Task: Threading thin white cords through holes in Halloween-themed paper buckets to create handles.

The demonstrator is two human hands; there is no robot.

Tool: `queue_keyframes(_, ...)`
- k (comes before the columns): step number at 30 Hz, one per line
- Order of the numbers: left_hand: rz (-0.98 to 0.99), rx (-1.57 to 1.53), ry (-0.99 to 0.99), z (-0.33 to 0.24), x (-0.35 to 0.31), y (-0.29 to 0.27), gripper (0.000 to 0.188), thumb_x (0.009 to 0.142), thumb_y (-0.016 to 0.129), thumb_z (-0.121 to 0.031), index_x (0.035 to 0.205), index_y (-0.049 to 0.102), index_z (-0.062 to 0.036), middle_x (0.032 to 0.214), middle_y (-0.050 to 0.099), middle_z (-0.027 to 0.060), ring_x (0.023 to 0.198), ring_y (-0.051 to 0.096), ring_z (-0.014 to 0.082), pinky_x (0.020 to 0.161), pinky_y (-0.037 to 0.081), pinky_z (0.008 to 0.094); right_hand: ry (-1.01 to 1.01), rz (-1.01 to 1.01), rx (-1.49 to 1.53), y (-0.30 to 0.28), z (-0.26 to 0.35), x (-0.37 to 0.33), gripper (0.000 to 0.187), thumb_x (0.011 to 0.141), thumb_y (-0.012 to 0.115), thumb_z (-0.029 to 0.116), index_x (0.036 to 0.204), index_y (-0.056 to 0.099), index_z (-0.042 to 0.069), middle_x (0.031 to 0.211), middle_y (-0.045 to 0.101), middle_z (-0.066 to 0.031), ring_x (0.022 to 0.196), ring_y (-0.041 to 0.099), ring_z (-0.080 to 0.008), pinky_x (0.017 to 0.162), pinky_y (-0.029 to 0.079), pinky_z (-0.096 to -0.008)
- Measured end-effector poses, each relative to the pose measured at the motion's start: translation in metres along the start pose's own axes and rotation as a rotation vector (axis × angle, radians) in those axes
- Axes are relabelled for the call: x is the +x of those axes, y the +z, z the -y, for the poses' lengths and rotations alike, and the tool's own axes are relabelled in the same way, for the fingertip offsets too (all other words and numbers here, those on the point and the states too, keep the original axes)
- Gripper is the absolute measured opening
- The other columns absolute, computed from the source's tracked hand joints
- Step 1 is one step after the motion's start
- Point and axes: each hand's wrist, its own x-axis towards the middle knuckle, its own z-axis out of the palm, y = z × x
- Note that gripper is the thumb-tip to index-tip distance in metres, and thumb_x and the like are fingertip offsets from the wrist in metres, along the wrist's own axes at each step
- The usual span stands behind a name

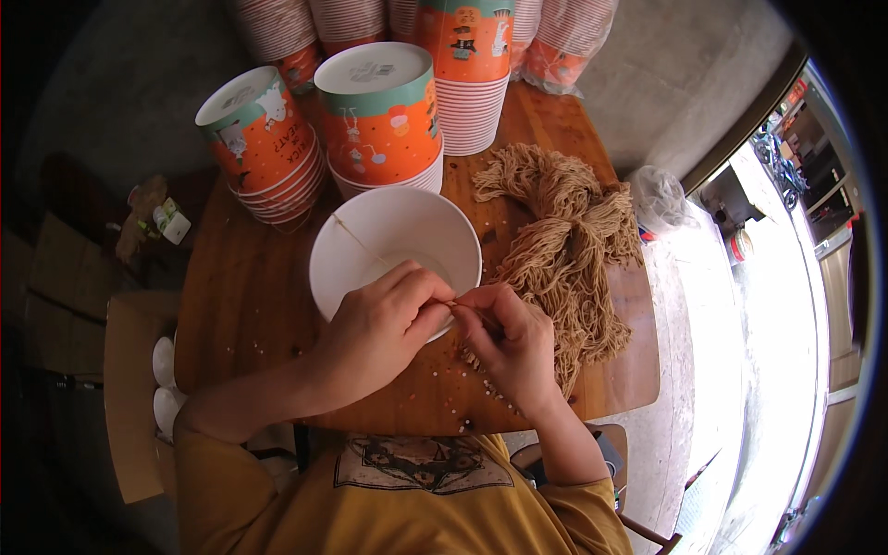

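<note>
A white paper bucket (330,264) stands open in front of me on the wooden table. A thin tan cord (359,238) stretches across its mouth from the far left wall toward my fingers. My left hand (377,319) is closed in a pinch at the bucket's near right rim. Against its fingertips, my right hand (511,340) pinches too, and both hold the cord there. The exact grip on the cord is partly hidden by the fingers. Just right of the bucket lies a loose bundle of tan cords (564,264), close to my right hand.
Upside-down orange and green paper buckets (375,120) are stacked behind, with wrapped stacks farther back. Small coloured bits (490,393) lie scattered on the tabletop (250,296). At the lower left a cardboard box (132,388) holds white containers. A plastic bag (661,199) sits beyond the right edge.
</note>
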Motion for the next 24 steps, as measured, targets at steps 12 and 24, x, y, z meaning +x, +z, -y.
queue_keyframes(12,0.030,-0.227,-0.090,0.0067,0.0052,0.0023,0.014,0.086,0.062,0.002,0.091,0.050,-0.0015,0.084,0.060,0.0100,0.072,0.062,0.0213,0.062,0.049,0.0337,-0.010,-0.012,-0.005,0.0019,-0.0024,-0.0031,0.013,0.084,0.071,0.008,0.091,0.061,0.005,0.071,0.064,-0.0072,0.057,0.062,-0.0204,0.053,0.049,-0.0313)
queue_keyframes(24,0.064,-0.384,-0.173,0.0052,0.0106,0.0051,0.034,0.087,0.061,0.005,0.114,0.042,-0.0035,0.084,0.062,0.0064,0.081,0.063,0.0138,0.074,0.051,0.0278,0.052,-0.089,0.083,0.0050,-0.0040,-0.0065,0.009,0.091,0.064,0.008,0.095,0.058,0.004,0.070,0.064,-0.0085,0.057,0.062,-0.0213,0.054,0.049,-0.0306)
